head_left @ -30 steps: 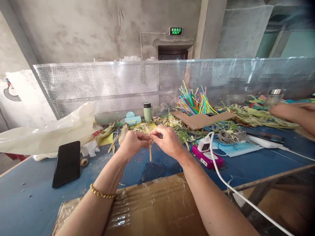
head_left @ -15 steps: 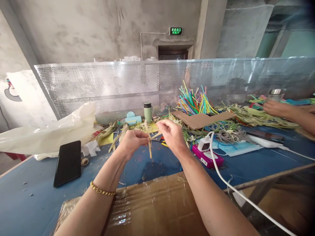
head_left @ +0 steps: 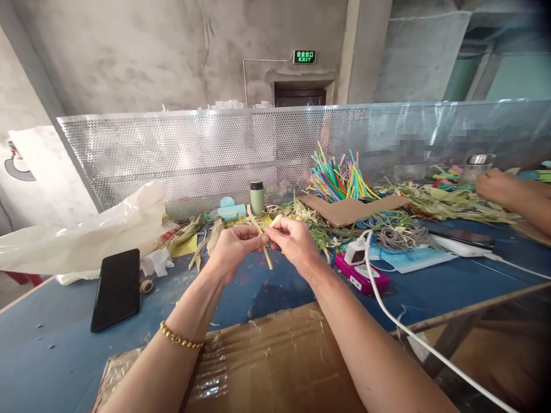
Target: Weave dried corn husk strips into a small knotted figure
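Observation:
Above the blue table [head_left: 241,301], both my hands are closed on a narrow, pale dried husk strip [head_left: 269,259]. My left hand [head_left: 232,249] pinches it between thumb and fingers near its middle, and it slants with one end up and one down. Right beside it, my right hand [head_left: 297,244] pinches a yellowish folded part [head_left: 276,219] against the strip. The fingertips of the two hands meet, hiding where the pieces cross. Behind them lie dried husks [head_left: 215,236] and a green bottle [head_left: 257,198].
A black phone [head_left: 115,289] lies left, by a plastic sheet [head_left: 86,235]. To the right are a magenta power strip [head_left: 361,274] with a white cable, a blue mask [head_left: 415,258] and cardboard [head_left: 350,209]. Cardboard [head_left: 271,361] lies in front of me. Another person's hand [head_left: 495,184] is far right.
My right hand has moved left and down, bringing its fingertips against my left hand's. The strip has tilted, its lower end swinging right. The other person's hand has shifted right from the glass jar.

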`<state>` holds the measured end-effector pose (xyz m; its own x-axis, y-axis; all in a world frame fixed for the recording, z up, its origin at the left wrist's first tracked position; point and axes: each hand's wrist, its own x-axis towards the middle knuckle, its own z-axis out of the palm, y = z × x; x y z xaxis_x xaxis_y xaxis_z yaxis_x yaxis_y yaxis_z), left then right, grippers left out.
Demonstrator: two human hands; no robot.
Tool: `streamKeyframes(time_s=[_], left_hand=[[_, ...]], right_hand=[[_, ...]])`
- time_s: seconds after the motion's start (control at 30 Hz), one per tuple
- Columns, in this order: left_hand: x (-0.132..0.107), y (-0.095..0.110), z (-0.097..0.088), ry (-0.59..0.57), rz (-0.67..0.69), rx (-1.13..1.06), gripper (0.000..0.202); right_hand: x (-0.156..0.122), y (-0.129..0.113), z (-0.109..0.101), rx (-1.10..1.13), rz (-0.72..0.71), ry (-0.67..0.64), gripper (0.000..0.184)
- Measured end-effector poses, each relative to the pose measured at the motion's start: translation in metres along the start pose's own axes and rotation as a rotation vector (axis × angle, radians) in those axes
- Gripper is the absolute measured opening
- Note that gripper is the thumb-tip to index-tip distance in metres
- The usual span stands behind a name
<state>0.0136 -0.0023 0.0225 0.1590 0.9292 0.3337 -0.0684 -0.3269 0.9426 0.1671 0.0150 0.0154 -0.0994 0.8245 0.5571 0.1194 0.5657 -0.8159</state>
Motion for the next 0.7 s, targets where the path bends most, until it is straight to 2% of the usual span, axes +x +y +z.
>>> streamKeyframes(time_s=[0.2,0.5,0.6,0.7], left_hand=[[0.0016,-0.0046,0.0033,0.084,0.082,0.167,0.020],[-0.0011,-0.0084,0.0082,0.151,0.161,0.349,0.011],[-0.0013,-0.0075,0.0072,0.133,0.148,0.330,0.012],[-0.0011,-0.0042,0.0042,0.049,0.106,0.248,0.014]], right_hand=[[-0.0023,-0.0031,0.0007,-0.045,-0.001,0.046,0.023],[-0.0015,-0.0003,-0.0017,-0.080,0.008,0.109,0.026],[-0.0013,-0.0015,-0.0020,-0.080,0.010,0.119,0.026],[-0.0007,-0.0025,-0.0012,-0.050,0.027,0.122,0.025]])
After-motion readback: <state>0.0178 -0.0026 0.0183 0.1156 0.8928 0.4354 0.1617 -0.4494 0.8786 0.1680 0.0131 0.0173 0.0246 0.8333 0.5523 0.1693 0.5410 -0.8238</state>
